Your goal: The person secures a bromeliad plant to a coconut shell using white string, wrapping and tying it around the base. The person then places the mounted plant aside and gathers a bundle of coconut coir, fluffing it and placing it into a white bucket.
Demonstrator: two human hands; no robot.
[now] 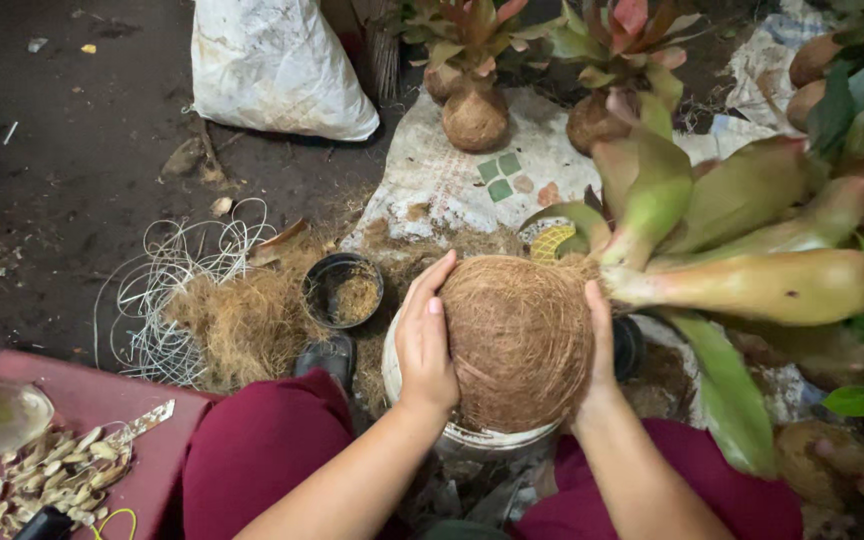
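Observation:
A round ball wrapped in brown coconut fibre (520, 340) lies on its side over a white bucket (472, 437) between my knees. A plant with broad green and reddish leaves (742, 235) grows out of its right end. My left hand (425, 345) is pressed flat against the ball's left side, and my right hand (598, 345) cups its right side near the leaf bases. Both hands hold the ball between them.
A small black pot with fibre (343, 290) stands left of the ball, by a heap of loose coconut fibre (247, 320) and coiled white wire (167, 290). Two finished fibre-ball plants (474, 110) and a white sack (272, 65) are behind. A red stool (82, 440) holds small pale pieces.

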